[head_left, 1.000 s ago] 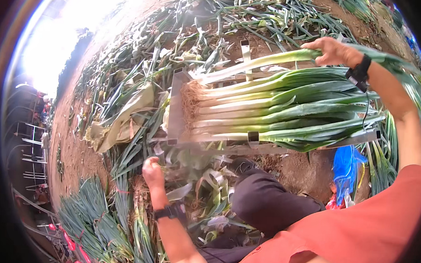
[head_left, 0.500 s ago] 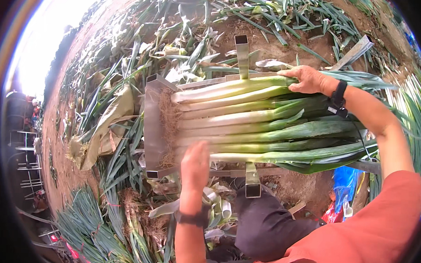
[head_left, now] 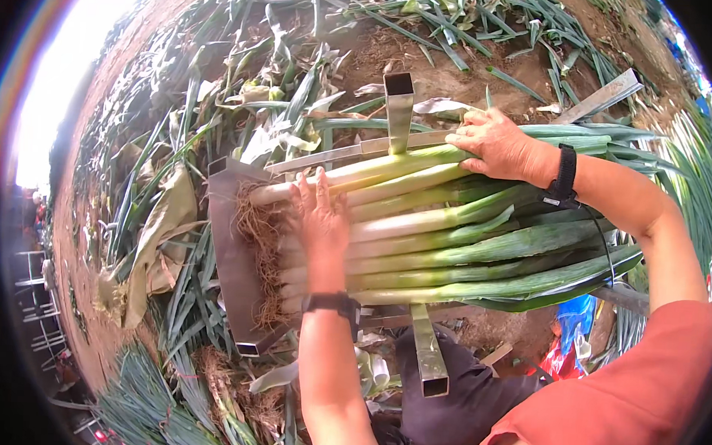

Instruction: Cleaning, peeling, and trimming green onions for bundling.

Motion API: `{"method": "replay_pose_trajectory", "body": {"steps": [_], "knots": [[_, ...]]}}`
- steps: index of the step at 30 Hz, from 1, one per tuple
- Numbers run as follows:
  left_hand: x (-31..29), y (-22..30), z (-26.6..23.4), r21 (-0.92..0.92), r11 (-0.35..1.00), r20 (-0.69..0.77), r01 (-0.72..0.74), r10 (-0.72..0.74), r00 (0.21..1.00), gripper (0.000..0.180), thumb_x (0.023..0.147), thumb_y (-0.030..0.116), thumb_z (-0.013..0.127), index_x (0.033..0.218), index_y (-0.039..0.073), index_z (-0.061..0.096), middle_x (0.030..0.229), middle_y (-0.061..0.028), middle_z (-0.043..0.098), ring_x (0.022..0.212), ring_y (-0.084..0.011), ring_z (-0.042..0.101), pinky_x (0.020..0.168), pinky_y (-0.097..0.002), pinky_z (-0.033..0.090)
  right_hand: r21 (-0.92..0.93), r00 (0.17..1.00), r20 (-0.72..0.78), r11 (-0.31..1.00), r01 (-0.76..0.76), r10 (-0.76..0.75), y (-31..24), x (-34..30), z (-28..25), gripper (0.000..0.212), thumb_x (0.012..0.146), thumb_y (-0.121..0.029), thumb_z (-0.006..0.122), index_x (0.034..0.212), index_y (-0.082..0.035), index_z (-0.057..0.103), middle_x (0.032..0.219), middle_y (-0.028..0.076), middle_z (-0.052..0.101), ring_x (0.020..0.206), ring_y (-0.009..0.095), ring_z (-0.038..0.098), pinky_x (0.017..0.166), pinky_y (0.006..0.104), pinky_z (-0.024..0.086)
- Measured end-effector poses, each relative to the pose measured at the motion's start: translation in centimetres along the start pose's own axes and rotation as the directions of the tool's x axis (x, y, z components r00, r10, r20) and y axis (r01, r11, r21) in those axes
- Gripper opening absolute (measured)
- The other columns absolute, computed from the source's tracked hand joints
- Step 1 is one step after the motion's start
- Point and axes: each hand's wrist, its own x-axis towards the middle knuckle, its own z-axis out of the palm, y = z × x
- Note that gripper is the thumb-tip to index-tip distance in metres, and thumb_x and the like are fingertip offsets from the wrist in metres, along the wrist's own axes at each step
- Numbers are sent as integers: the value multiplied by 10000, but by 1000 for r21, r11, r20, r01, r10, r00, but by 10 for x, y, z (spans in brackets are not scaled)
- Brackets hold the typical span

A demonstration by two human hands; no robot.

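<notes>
Several leeks (head_left: 419,225) lie side by side in a metal rack (head_left: 399,118), white ends left, green leaves right. Their tangled brown roots (head_left: 264,258) lie against the upright metal end plate (head_left: 229,257). My left hand (head_left: 321,221) is spread across the white shanks near the roots, fingers apart and pointing to the far side. My right hand (head_left: 496,145) is closed over the farthest leek (head_left: 389,169) where it turns green, with the thumb on the near side and fingers along the far side. The palm hides part of that leek.
Square metal posts stick up at the rack's far side and near side (head_left: 432,366). Loose leek leaves (head_left: 289,102) litter the soil beyond. More leeks (head_left: 142,395) lie at lower left, others (head_left: 695,164) at far right. My knee (head_left: 452,391) is beside the rack.
My left hand has moved up and away from the near leeks onto the far ones, its fingers now spread. My right hand stays at the farthest leek. The view has shifted slightly.
</notes>
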Motion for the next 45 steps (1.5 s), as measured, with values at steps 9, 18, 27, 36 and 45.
{"method": "replay_pose_trajectory", "body": {"steps": [9,18,27,36,45], "knots": [[0,-8,4,-166,986,-89,-30,16,996,549,859,369,480,1371,255,319,1459,-95,205,1355,-294,151,1033,-588,132,49,997,-69,999,-18,21,-6,8,12,482,747,-232,638,1185,-79,509,1001,155,592,944,313,558,816,392,454],[-151,-80,-130,-535,844,202,-21,152,968,449,845,196,544,1265,72,443,1172,-191,535,1083,-322,522,918,-352,411,49,983,135,990,-134,126,-6,-1,8,569,783,-153,610,1299,-42,398,1260,183,466,1153,306,463,992,346,350],[-503,-244,-228,-213,738,179,641,-616,768,383,835,232,539,1153,19,525,1109,-209,562,1025,-355,534,876,-402,424,591,946,324,776,-223,25,-65,59,-104,326,886,-205,541,1151,-17,527,1058,56,567,784,122,541,649,242,467],[-812,-236,-126,-420,138,466,897,-816,343,407,832,266,541,1118,-25,551,1067,-235,585,1027,-338,563,892,-363,428,505,667,334,724,469,-666,-493,54,-151,318,845,-189,573,1118,-27,556,1053,84,597,791,134,574,653,255,485],[-877,-192,-32,-580,-201,612,790,-747,259,332,876,183,507,1137,-18,544,1074,-161,605,964,-243,595,841,-311,455,318,677,622,917,240,-393,-490,-23,-170,257,847,-216,588,993,-8,628,886,95,665,781,183,647,709,293,517]]}}
